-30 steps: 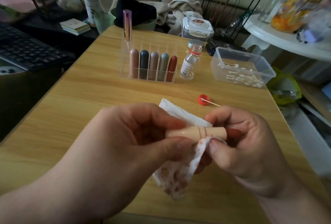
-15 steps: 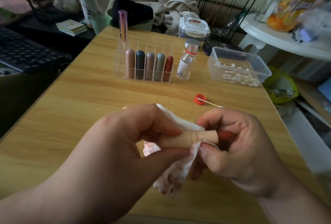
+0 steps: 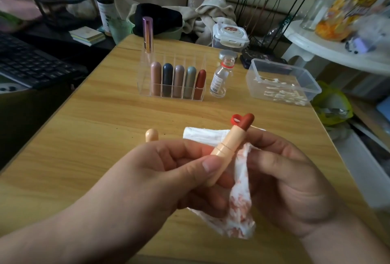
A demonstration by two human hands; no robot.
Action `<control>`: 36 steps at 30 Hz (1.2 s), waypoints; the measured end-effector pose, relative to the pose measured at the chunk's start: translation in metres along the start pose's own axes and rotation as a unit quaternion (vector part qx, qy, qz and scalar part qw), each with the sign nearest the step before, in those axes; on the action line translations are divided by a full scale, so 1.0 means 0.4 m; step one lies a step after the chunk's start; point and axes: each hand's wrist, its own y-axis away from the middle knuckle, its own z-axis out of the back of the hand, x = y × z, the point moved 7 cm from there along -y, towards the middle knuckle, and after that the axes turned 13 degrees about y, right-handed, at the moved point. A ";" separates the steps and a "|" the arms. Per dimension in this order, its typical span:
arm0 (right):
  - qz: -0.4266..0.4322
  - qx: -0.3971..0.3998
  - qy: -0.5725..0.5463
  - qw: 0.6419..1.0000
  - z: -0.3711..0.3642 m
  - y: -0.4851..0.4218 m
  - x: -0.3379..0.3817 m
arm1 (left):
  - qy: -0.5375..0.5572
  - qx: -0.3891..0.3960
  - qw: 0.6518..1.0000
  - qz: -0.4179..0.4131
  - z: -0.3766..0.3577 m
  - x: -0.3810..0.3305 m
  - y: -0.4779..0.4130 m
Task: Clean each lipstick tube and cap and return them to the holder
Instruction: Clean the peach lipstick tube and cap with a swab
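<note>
Lipstick tube (image 3: 228,143): uncapped, tilted, red tip up, held above the tabletop (image 3: 95,126).
Left hand (image 3: 168,171): fingers (image 3: 185,154) pinched round the tube's base.
Right hand (image 3: 285,183): stained tissue (image 3: 238,200) gripped by curled fingers, beside the tube.
Holder (image 3: 172,78): farther back, five lipsticks seated.

Dim soft daylight, washed-out glare top right, blurred warped edges
</note>
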 end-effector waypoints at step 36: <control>0.012 -0.002 -0.059 0.998 -0.018 0.011 -0.021 | -0.128 -0.046 0.991 -0.001 0.013 -0.017 0.013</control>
